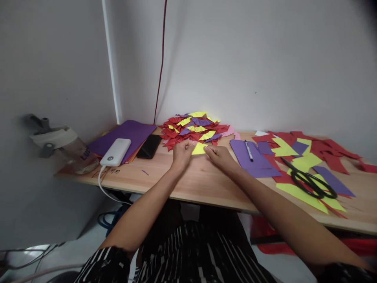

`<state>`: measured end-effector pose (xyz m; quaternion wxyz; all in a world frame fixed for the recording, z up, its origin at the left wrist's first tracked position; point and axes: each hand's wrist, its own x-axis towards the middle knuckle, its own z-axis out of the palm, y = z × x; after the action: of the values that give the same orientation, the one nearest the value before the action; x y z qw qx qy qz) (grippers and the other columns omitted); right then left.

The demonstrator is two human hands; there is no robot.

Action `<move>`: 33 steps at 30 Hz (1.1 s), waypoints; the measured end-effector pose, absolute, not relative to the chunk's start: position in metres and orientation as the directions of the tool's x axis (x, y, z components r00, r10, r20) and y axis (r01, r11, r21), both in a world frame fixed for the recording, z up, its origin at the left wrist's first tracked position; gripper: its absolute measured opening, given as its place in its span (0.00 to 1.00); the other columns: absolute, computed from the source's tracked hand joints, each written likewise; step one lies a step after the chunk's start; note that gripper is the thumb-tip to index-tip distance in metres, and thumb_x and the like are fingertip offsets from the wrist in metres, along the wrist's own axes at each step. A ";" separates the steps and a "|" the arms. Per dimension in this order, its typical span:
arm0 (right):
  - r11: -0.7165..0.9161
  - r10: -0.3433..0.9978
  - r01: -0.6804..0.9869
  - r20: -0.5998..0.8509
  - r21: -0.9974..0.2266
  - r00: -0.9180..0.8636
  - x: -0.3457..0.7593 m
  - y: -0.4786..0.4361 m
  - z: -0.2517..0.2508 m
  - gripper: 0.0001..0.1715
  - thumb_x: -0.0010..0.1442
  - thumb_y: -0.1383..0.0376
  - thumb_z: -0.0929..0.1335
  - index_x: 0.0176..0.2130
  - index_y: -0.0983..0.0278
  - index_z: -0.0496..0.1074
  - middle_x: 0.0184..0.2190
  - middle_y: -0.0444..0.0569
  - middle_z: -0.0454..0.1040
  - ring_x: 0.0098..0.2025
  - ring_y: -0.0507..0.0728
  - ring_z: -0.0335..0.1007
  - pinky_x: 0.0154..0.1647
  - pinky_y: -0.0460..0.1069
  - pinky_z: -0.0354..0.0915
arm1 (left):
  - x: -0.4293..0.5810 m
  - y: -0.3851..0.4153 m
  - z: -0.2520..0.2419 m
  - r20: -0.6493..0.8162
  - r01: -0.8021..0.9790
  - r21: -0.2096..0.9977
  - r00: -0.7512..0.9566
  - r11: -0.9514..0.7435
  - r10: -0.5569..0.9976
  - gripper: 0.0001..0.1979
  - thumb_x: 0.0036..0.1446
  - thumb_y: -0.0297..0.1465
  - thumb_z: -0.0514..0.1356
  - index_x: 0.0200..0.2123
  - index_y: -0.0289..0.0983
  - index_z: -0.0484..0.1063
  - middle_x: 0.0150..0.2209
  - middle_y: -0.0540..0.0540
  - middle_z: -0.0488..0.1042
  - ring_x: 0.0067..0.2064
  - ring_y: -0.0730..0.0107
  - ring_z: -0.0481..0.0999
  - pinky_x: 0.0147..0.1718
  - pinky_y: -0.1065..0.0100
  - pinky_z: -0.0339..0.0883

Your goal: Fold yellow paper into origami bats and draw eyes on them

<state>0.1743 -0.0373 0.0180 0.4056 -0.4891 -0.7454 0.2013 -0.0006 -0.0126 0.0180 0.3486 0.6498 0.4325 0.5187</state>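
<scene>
A small piece of yellow paper (199, 149) is stretched between my two hands, just above the wooden table. My left hand (183, 152) pinches its left end, fingers curled. On the other end, my right hand (219, 157) grips it between thumb and curled fingers. Right behind the hands rises a pile of folded paper pieces (191, 129) in red, yellow and purple. To the right of my right hand lies a stack of purple paper (259, 167) with a pen (249, 151) on top.
Black-handled scissors (313, 184) lie on loose paper cutouts (306, 161) at the right. At left are a black phone (149, 146), a white power bank (116, 151) with a cable, purple sheets (129, 129) and a clear bottle (73, 151) near the table's edge. A wall stands behind.
</scene>
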 end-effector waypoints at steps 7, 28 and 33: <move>0.445 0.891 0.543 0.416 -0.712 -0.185 0.178 -0.043 0.026 0.22 0.66 0.52 0.55 0.27 0.62 0.60 0.22 0.42 0.62 0.27 0.52 0.57 0.30 0.47 0.54 | 0.002 -0.012 0.013 0.324 0.168 0.917 0.217 -0.363 0.921 0.19 0.52 0.42 0.61 0.19 0.34 0.62 0.18 0.55 0.58 0.22 0.79 0.56 0.22 0.74 0.47; 0.427 0.901 0.447 0.332 -0.786 -0.279 0.176 -0.033 0.013 0.20 0.62 0.51 0.58 0.26 0.61 0.57 0.23 0.41 0.58 0.25 0.51 0.55 0.25 0.47 0.54 | 0.008 -0.017 0.009 0.216 0.042 0.964 0.461 -0.264 0.861 0.21 0.49 0.46 0.63 0.23 0.33 0.65 0.19 0.54 0.64 0.18 0.82 0.62 0.16 0.76 0.57; 0.442 0.897 0.499 0.354 -0.746 -0.265 0.176 -0.032 0.012 0.19 0.62 0.52 0.58 0.25 0.61 0.57 0.23 0.42 0.60 0.26 0.52 0.57 0.26 0.47 0.54 | 0.009 -0.017 0.009 0.202 0.061 0.963 0.477 -0.262 0.855 0.21 0.48 0.46 0.63 0.22 0.33 0.65 0.19 0.54 0.64 0.17 0.82 0.63 0.16 0.77 0.57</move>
<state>0.1756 -0.0321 0.0122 0.3914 -0.4630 -0.7535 0.2544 0.0086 -0.0168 0.0086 0.5095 0.6919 0.3310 0.3899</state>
